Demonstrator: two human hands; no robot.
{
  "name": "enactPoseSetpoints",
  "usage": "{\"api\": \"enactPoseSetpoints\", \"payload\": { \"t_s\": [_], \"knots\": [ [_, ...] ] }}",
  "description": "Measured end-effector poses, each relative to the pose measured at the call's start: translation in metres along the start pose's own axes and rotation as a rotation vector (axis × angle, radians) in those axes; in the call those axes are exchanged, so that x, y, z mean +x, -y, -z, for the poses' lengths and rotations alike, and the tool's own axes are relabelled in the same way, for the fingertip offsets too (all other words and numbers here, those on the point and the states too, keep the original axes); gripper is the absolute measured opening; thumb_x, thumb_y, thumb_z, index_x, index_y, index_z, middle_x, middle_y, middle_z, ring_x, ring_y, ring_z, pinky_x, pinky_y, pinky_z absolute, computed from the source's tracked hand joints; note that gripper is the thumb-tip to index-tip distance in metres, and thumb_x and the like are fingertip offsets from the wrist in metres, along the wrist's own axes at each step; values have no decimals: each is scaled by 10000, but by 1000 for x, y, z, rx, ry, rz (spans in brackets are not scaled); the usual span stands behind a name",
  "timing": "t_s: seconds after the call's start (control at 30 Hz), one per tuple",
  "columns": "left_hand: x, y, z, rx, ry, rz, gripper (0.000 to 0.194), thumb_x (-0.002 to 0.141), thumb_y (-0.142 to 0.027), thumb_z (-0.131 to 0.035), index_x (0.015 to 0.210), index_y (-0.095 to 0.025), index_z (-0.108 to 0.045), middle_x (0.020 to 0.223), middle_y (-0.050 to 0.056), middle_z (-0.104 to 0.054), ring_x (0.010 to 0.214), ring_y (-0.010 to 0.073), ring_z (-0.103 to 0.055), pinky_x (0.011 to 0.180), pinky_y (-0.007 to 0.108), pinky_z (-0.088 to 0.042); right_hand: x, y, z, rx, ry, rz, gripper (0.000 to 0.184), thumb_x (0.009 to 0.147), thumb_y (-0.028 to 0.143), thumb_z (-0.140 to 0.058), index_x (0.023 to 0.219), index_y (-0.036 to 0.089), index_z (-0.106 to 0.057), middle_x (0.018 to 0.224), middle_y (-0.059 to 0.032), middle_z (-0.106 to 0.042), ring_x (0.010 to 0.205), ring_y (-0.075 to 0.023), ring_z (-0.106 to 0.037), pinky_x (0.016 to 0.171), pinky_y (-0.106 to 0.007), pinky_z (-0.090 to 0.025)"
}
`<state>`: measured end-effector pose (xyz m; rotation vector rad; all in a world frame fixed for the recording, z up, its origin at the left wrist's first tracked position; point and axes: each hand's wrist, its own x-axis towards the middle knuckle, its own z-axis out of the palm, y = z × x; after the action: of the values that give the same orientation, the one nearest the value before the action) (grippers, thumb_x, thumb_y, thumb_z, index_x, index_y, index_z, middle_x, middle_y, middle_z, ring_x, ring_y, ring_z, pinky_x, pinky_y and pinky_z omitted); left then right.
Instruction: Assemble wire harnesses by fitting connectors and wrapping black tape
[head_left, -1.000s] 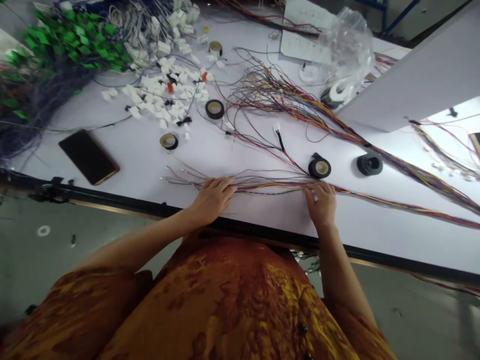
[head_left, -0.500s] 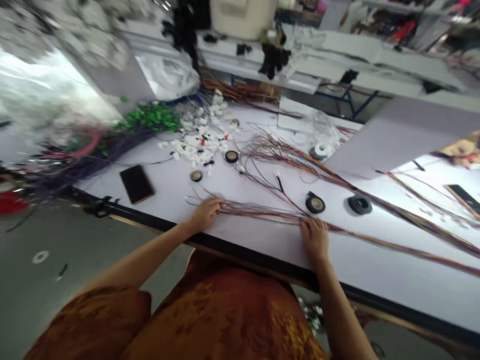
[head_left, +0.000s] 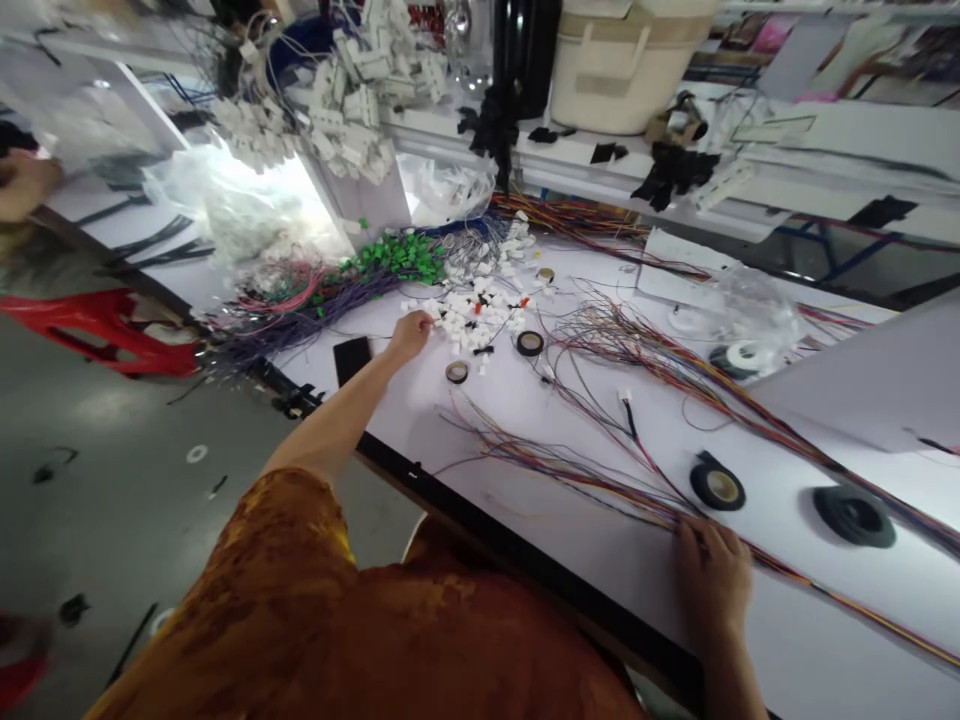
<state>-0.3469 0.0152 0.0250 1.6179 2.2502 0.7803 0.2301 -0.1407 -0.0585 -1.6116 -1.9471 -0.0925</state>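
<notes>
My left hand (head_left: 409, 337) is at the left edge of a pile of small white connectors (head_left: 469, 315). Its fingers are pressed together; what is between them, if anything, is too small to make out. Under the curled fingers of my right hand (head_left: 716, 572) lies a long bundle of thin coloured wires (head_left: 600, 482), held against the table. The loose ends of that bundle fan out to the left, some of them bent upward. A short lead with a white plug (head_left: 625, 397) runs down to the bundle near my right hand.
Black tape rolls (head_left: 718, 482) lie on the white table, with a dark phone (head_left: 351, 358) near its front edge. Beyond are green connectors (head_left: 409, 257), purple wires (head_left: 300, 318) and another wire bundle (head_left: 675, 365). A person's hand (head_left: 30, 185) shows at far left, above a red stool (head_left: 112, 330).
My left hand has let go of the wire ends and reached up and left to the white connectors. The wire ends have spread apart. My right hand stays on the bundle; the view has swung left.
</notes>
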Motion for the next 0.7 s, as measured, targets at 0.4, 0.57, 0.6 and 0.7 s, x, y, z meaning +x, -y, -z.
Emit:
{"api": "enactPoseSetpoints", "payload": {
  "t_s": [0.4, 0.57, 0.6, 0.7],
  "knots": [
    [91, 57, 4, 183, -68, 181, 465, 746, -86, -505, 1201, -91, -601, 1284, 181, -577, 1156, 286, -553, 1017, 365, -400, 1, 2, 0, -9, 19, -47, 235, 899, 367, -536, 890, 203, -704, 877, -110, -696, 854, -301, -648, 788, -457, -504],
    [100, 52, -5, 190, 30, 66, 407, 747, -117, -564, 1141, -139, -663, 1238, 120, -606, 1069, 251, -578, 993, 335, -406, 0, 3, 0, -7, 30, -71, 253, 900, 382, -531, 896, 198, -704, 882, -110, -695, 856, -300, -646, 800, -455, -500],
    [100, 51, -6, 188, 51, 57, 373, 746, -128, -582, 1108, -132, -672, 1171, 111, -635, 1012, 238, -584, 967, 332, -414, 0, 3, 0, -9, 31, -78, 252, 901, 380, -530, 897, 196, -703, 882, -109, -694, 859, -299, -645, 805, -455, -499],
    [102, 50, -8, 176, 82, 58, 264, 756, -155, -613, 1009, -110, -674, 963, 72, -680, 877, 189, -565, 892, 306, -423, -1, 5, 1, -7, 40, -90, 254, 906, 377, -524, 893, 193, -698, 880, -108, -690, 862, -298, -643, 818, -457, -493]
  ]
}}
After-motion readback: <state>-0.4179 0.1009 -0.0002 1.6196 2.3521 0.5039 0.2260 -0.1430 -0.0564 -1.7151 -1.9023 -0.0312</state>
